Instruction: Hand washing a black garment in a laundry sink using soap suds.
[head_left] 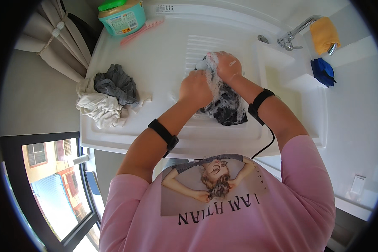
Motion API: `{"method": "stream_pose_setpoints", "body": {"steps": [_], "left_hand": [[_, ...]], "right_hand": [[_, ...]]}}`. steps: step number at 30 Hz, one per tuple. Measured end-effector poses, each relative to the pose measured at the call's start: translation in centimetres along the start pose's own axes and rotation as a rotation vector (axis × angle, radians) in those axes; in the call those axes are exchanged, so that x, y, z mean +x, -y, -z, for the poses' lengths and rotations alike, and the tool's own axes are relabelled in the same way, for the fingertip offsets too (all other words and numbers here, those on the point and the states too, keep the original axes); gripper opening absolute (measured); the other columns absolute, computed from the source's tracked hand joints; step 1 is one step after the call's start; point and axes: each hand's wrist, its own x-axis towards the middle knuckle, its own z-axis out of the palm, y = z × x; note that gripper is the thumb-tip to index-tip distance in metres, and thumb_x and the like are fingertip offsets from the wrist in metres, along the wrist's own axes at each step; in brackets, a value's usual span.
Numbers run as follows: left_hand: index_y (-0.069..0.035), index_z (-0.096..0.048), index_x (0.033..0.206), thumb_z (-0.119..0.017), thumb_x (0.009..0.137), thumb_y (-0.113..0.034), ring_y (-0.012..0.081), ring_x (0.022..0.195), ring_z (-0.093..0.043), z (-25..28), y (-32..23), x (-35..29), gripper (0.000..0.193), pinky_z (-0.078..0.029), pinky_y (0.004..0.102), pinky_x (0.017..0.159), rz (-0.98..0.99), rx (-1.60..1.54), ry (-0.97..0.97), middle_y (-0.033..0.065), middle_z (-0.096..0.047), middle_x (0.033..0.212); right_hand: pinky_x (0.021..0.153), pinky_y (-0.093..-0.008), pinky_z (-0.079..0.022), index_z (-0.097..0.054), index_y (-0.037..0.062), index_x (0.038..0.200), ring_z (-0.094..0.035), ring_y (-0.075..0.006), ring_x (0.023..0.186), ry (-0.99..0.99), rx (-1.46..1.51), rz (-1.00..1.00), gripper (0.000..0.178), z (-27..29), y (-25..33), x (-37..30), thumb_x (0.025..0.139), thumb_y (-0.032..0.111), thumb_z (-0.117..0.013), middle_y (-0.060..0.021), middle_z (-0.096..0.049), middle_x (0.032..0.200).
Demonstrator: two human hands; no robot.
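A dark, soapy garment (229, 105) lies bunched over the ribbed washboard (206, 41) of the white laundry sink. White suds cover its upper part and streak down between my hands. My left hand (196, 89) is closed on the garment's left side, knuckles up, fingers curled out of sight. Higher and to the right, my right hand (226, 66) grips the upper end of the same cloth, with foam on its back. The lower part of the garment spreads loosely toward me.
Grey cloth (116, 84) and white cloth (101, 107) lie heaped at the left. A teal tub with a green lid (122, 20) and a pink brush (140, 30) are at the back left. A basin (283, 98), tap (287, 41), yellow cloth (324, 34) and blue cloth (322, 72) are right.
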Motion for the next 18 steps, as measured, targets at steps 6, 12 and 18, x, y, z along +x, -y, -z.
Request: {"method": "stream_pose_setpoints", "body": {"steps": [6,12,18], "left_hand": [[-0.003,-0.05,0.108,-0.058,0.074,-0.022,0.0293,0.107,-0.047,-0.6,2.3,-1.7,0.04,-0.042,0.0371,0.089,-0.022,0.04,-0.056,0.0139,-0.053,0.109],[-0.002,-0.052,0.107,-0.059,0.073,-0.022,0.0295,0.106,-0.048,0.5,-0.3,0.2,0.04,-0.044,0.0383,0.086,-0.03,0.063,0.066,0.0127,-0.054,0.108],[-0.002,-0.052,0.105,-0.054,0.077,-0.017,0.0303,0.103,-0.049,0.5,1.3,-1.1,0.032,-0.045,0.0391,0.084,0.089,-0.057,-0.035,0.015,-0.054,0.108]], "right_hand": [[0.078,-0.0413,-0.045,-0.057,0.0073,0.101,-0.057,-0.0334,0.09,0.046,0.272,-0.013,0.028,4.2,6.2,-8.3,0.087,0.029,-0.046,-0.0156,-0.06,0.093],[0.076,-0.0411,-0.046,-0.052,0.0052,0.105,-0.057,-0.0336,0.09,0.2,-0.164,0.02,0.032,0.8,-0.5,0.0,0.074,0.013,-0.055,-0.0159,-0.06,0.091],[0.076,-0.0415,-0.046,-0.054,0.0044,0.096,-0.057,-0.0353,0.089,0.091,0.103,-0.045,0.024,2.0,3.9,-6.4,0.075,0.014,-0.054,-0.0163,-0.06,0.093]]}}
